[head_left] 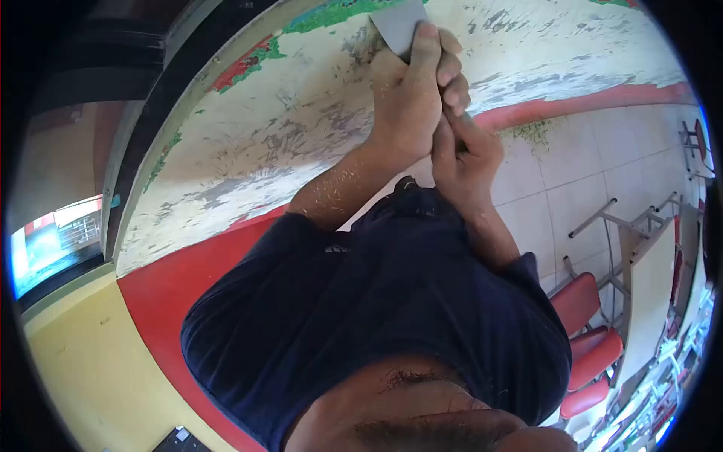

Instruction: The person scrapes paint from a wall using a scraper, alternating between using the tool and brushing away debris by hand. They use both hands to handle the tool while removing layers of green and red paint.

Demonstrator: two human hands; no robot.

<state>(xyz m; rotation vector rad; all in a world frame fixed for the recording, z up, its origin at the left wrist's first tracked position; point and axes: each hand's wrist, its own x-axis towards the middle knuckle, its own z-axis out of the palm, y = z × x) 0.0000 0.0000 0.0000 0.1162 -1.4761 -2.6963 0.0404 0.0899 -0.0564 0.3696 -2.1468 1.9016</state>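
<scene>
A scraper with a flat grey blade (pixel 401 29) lies with its edge against a patch of green paint (pixel 331 15) on the wall. My left hand (pixel 410 102) is closed around the scraper, its thumb along the base of the blade. Just below, my right hand (pixel 468 160) is closed at the lower end of the grip, fingers curled in and touching the left hand. Most of the handle is hidden by the fingers. Small pale flakes cling to my left forearm (pixel 331 188). The wall (pixel 248 143) around the blade is whitish with grey scuffed marks.
A dark window frame (pixel 143 128) borders the wall at left. Red paint (pixel 173 294) covers the lower wall. Green flakes (pixel 533 134) lie on the tiled floor (pixel 580 166). Red chairs (pixel 578 301) and a tipped table (pixel 649 294) stand at right.
</scene>
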